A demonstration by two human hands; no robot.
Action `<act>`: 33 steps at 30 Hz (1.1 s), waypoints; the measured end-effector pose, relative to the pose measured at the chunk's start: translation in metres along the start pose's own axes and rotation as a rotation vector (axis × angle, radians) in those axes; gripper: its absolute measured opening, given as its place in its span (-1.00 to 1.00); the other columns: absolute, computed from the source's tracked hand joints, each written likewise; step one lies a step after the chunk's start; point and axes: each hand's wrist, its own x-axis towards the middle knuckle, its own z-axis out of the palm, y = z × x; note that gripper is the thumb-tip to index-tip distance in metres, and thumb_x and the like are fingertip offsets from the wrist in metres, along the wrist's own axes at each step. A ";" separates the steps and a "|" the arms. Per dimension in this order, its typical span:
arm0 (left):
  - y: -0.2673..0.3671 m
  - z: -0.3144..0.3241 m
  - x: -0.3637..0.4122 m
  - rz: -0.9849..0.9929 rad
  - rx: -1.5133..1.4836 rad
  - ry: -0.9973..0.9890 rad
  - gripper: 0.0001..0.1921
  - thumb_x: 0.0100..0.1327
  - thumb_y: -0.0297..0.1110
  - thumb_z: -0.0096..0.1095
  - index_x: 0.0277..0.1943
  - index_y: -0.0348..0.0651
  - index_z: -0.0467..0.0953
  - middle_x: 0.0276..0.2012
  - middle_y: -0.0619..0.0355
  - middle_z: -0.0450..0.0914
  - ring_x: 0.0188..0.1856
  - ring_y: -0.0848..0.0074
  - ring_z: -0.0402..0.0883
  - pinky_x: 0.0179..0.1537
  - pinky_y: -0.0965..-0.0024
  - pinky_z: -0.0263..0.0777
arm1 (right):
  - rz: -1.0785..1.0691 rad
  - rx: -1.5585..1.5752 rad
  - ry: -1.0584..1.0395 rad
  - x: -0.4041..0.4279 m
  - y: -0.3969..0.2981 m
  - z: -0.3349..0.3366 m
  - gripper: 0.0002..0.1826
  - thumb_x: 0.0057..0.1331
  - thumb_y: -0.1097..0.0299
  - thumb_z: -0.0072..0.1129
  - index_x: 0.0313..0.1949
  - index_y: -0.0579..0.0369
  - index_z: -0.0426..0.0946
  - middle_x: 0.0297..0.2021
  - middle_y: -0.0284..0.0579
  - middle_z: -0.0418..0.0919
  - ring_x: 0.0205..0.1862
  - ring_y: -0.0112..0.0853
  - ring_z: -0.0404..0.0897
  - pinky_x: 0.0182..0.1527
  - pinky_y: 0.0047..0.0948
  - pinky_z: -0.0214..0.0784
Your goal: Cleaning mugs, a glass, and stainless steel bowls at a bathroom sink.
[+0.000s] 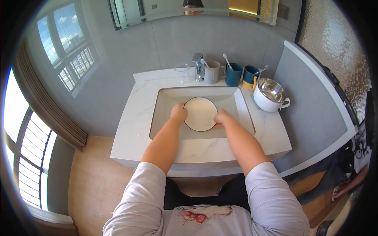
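A round cream plate with a dark rim (200,114) is held over the basin of a rectangular sink (242,100). At the plate's left edge, my left hand (179,112) grips the rim. My right hand (222,117) holds the opposite edge, its fingers partly hidden beneath the plate. Behind the basin stands a chrome faucet (199,67), upright and apart from the plate. Whether water lies in the basin, I cannot tell.
Along the back of the marble-patterned counter (130,126) are a clear cup (183,73), a grey mug (212,72), a blue mug (233,75) and a blue-and-yellow mug (250,76), with toothbrushes. A white steel-lined pot (268,98) sits right. Another person (324,174) is beyond the partition.
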 end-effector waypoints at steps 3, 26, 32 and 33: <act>-0.002 -0.006 0.001 -0.041 0.009 -0.027 -0.58 0.08 -0.45 0.07 0.05 -0.19 0.56 -0.06 -0.21 0.62 0.05 -0.01 0.57 0.08 0.16 0.43 | 0.080 0.150 -0.174 -0.026 -0.011 -0.001 -0.73 0.19 0.66 0.10 -0.09 0.41 0.49 -0.26 0.18 0.63 -0.33 -0.07 0.70 -0.37 -0.21 0.65; 0.010 0.013 0.005 -0.510 0.173 -0.722 -0.84 0.28 -0.51 0.07 -0.30 -0.26 0.63 -0.47 0.00 0.70 -0.54 0.32 0.69 -0.61 0.28 0.49 | -0.138 0.054 0.207 -0.044 -0.015 -0.030 -0.69 0.16 0.17 0.12 -0.41 0.20 0.61 -0.52 -0.03 0.61 -0.59 -0.29 0.54 -0.55 -0.31 0.34; -0.072 0.043 0.033 -0.256 -0.030 -0.566 -0.85 0.10 -0.50 0.27 -0.24 -0.23 0.62 -0.41 0.02 0.70 -0.46 0.33 0.71 -0.50 0.21 0.55 | -0.412 -0.215 0.443 -0.049 -0.026 -0.017 -0.67 0.25 0.09 0.07 -0.29 0.08 0.63 -0.32 0.04 0.67 -0.21 -0.05 0.63 -0.15 -0.16 0.47; -0.031 0.040 0.020 -0.449 -0.290 -0.408 -0.79 0.03 -0.50 0.32 -0.22 -0.22 0.61 -0.38 0.00 0.70 -0.44 0.33 0.71 -0.41 0.20 0.60 | -0.368 -0.229 0.470 -0.050 -0.017 -0.029 -0.66 0.27 0.08 0.06 -0.26 0.08 0.62 -0.30 0.06 0.66 -0.14 -0.02 0.61 -0.08 -0.14 0.45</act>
